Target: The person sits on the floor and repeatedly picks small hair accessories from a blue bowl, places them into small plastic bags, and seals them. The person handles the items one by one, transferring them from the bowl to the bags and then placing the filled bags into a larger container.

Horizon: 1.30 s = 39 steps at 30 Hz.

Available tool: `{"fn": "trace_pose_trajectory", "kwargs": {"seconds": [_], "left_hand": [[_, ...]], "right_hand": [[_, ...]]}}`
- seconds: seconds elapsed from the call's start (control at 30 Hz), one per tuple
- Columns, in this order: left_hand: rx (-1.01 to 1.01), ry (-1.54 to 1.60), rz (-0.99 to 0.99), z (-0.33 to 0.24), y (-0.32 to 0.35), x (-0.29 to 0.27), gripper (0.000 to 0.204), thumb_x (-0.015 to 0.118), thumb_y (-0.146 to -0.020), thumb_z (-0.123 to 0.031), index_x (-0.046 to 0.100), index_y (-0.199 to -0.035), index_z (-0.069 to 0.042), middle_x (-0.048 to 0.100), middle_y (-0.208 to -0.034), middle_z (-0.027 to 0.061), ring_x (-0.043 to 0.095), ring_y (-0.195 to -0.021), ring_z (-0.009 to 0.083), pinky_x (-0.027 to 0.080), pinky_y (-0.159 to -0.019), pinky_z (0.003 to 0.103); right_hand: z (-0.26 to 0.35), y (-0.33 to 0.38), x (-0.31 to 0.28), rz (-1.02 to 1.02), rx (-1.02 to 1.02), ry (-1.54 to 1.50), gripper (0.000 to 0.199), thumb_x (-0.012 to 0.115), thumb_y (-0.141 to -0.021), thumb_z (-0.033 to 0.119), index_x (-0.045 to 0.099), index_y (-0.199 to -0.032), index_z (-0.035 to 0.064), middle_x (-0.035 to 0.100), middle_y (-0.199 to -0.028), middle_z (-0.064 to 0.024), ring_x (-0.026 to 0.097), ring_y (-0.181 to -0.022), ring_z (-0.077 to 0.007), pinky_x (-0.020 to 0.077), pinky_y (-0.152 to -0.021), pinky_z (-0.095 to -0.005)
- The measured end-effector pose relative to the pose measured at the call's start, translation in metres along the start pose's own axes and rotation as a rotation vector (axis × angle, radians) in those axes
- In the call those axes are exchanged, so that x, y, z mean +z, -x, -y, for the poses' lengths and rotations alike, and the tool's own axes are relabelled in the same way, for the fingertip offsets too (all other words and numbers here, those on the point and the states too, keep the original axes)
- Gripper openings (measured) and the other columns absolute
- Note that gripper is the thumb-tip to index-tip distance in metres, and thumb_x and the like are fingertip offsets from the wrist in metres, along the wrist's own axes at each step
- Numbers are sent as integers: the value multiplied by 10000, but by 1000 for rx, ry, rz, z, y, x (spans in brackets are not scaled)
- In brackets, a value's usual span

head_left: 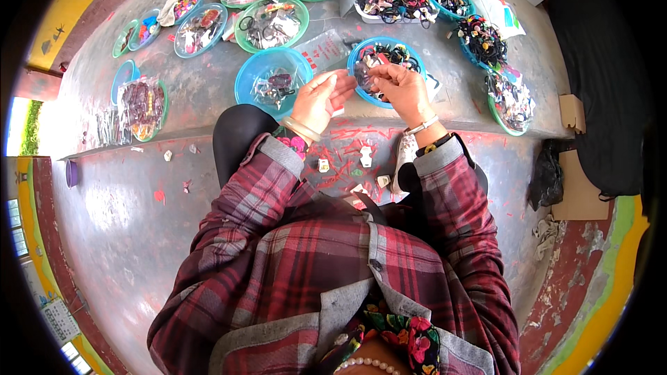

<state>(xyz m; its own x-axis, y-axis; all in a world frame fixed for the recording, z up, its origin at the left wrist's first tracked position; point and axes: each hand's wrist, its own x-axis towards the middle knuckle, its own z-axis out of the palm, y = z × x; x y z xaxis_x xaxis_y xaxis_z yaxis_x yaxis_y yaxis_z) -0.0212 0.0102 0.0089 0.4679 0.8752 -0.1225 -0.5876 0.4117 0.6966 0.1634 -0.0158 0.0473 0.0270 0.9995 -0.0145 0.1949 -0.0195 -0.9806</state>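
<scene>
My left hand (318, 102) is raised palm up beside a blue basin (244, 73), fingers stretched out, nothing visible in it. In that basin lie small clear packets (279, 87) with dark items inside. My right hand (406, 90) pinches a small see-through plastic packet (363, 73) between thumb and fingers. Its contents are too blurred to make out. Below the packet stands a second blue basin (375, 102), filled with dark hair ties (397, 55) and small light pieces. A flat clear plastic bag (325, 48) lies on the ledge between the two basins.
Farther back stand a green basin (303, 26) of packets and a white tub (389, 19) heaped with dark hair ties. A green basin (165, 112) with packets is at left, another (495, 114) at right. Card scraps (366, 157) and red bits litter the lower floor by my feet.
</scene>
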Motion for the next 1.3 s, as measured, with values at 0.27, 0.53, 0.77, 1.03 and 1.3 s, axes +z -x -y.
{"fn": "trace_pose_trajectory", "kwargs": {"seconds": [0.27,0.53,0.77,1.03,1.3], "left_hand": [[81,-533,-117,-6,7,17,336,520,-879,-149,483,-1188,-22,559,-1093,75,541,-941,118,505,-710,271],[186,-703,-26,4,4,14,238,511,-881,-117,574,-1066,19,617,-932,61,577,-812,99,499,-687,240],[291,-708,-91,4,3,11,208,507,-878,-102,605,-982,49,634,-906,78,584,-805,106,474,-708,229],[272,-806,-180,-25,-3,9,231,507,-884,-125,593,-1021,40,627,-958,97,589,-872,129,476,-756,242],[324,-772,-68,-70,-8,29,256,477,-898,-137,574,-1055,42,616,-985,107,599,-896,162,475,-797,270]], "right_hand": [[2,6,6,-118,-605,778,158,535,-709,38,624,-835,73,610,-811,-114,610,-714,-280,497,-634,-344],[5,16,23,34,-739,1009,119,553,-654,62,563,-773,66,542,-780,-56,579,-743,-226,493,-591,-327],[6,20,29,100,-799,965,217,546,-641,49,565,-856,23,560,-895,-99,566,-752,-242,493,-638,-330],[9,-11,-13,-279,-827,807,296,531,-708,38,608,-982,121,612,-938,-65,606,-780,-242,504,-668,-327],[-64,-43,-105,17,86,997,229,630,-665,251,668,-874,165,643,-859,-100,613,-796,-276,486,-718,-355]]}}
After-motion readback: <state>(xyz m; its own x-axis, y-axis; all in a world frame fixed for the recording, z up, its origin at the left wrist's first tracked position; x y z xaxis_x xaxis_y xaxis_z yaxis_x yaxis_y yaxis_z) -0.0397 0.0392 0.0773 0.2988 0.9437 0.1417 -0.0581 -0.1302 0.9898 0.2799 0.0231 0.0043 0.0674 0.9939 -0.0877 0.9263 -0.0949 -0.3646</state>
